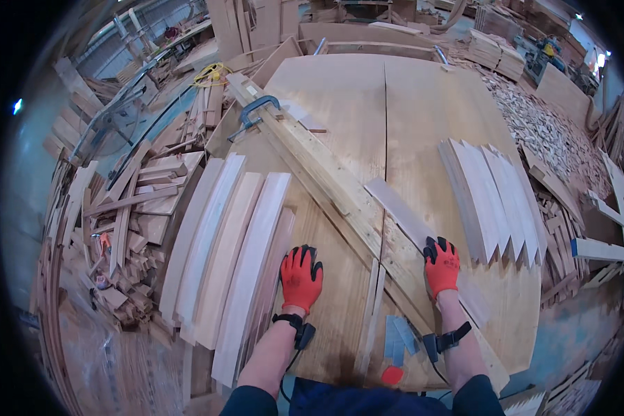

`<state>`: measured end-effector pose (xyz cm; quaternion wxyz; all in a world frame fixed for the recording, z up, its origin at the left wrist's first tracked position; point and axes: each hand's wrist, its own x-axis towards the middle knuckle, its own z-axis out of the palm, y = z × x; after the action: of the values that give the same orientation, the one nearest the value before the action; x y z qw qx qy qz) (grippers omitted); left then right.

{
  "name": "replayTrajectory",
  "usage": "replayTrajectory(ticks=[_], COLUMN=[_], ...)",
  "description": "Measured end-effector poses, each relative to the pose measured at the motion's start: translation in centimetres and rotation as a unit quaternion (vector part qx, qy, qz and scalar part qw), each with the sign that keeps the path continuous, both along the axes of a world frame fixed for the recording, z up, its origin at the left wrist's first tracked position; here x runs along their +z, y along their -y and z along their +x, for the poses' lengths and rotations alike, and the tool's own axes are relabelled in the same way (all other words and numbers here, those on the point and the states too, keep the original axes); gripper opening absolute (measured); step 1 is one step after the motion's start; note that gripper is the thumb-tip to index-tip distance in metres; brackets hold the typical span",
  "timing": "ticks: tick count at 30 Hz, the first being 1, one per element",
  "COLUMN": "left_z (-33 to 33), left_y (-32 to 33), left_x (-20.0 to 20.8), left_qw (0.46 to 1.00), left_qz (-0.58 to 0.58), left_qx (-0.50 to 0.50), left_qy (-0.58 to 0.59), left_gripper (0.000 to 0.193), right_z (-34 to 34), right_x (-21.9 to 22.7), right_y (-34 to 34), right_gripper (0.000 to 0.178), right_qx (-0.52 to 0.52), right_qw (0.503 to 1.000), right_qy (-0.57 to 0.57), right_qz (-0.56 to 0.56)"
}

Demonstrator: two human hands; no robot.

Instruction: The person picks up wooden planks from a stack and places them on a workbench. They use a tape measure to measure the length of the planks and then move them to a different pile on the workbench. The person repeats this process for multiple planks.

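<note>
- Pressing flat on the desk, both hands wear orange gloves with black fingertips; neither grips anything.
- Landmark for places: the long wooden rail, a pale timber beam lying diagonally across the desk, from far left down to near right.
- The thin flat strip lies just on the right side of the rail, touching or nearly touching it, its long axis running parallel to the rail.
- The right hand is the nearer one: it rests at the near end of that strip, fingers spread and pointing away from the person, palm down on or just beside the strip; whether it overlaps the rail's edge I cannot tell.
- The left hand lies on the left side of the rail, apart from it, fingers slightly spread, palm down on the bare desk surface, well away from the strip.
- Left of the rail, just beyond the left hand, a row of curved pale slats lies side by side, long axes running away from the person.
- Right of the rail, past the strip, a fanned stack of pointed boards lies with pointed ends toward the person.
- At the rail's far end a blue clamp grips it to the desk.
- Offcuts pile up off the desk's left edge.
</note>
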<state>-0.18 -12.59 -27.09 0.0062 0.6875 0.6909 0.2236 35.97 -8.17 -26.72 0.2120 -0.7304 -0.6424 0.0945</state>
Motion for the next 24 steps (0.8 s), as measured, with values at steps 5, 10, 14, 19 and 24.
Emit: replayTrajectory(ticks=[5,10,14,19,24], left_z=[-0.1,-0.2,0.1,0.8,1.6], left_y=[-2.4,-6.2,-10.3,-16.0,-22.7], left_x=[0.2,0.0,-0.5,0.1,0.2], left_qw=[1.0,1.0,1.0,1.0,1.0], left_qz=[0.003,0.006,0.006,0.004,0.012], left_qx=[0.0,-0.007,-0.004,-0.006,-0.005], left_qy=[0.003,0.003,0.005,0.013,0.008], left_gripper=[0.051,0.052,0.053,0.051,0.048], right_z=[-0.5,-1.9,-1.3,-0.6,0.2], right_x=[0.0,1.9,1.2,0.6,0.4], right_y=[-2.1,-4.7,-8.6,-14.5,-21.5], right_gripper=[0.05,0.065,0.066,0.061,0.056], right_qx=[-0.004,0.013,0.011,0.006,-0.009], right_qw=[0.999,0.992,0.995,0.997,0.997], right_qy=[0.026,0.076,0.067,0.059,0.063], right_qz=[-0.042,-0.095,-0.069,-0.042,-0.044])
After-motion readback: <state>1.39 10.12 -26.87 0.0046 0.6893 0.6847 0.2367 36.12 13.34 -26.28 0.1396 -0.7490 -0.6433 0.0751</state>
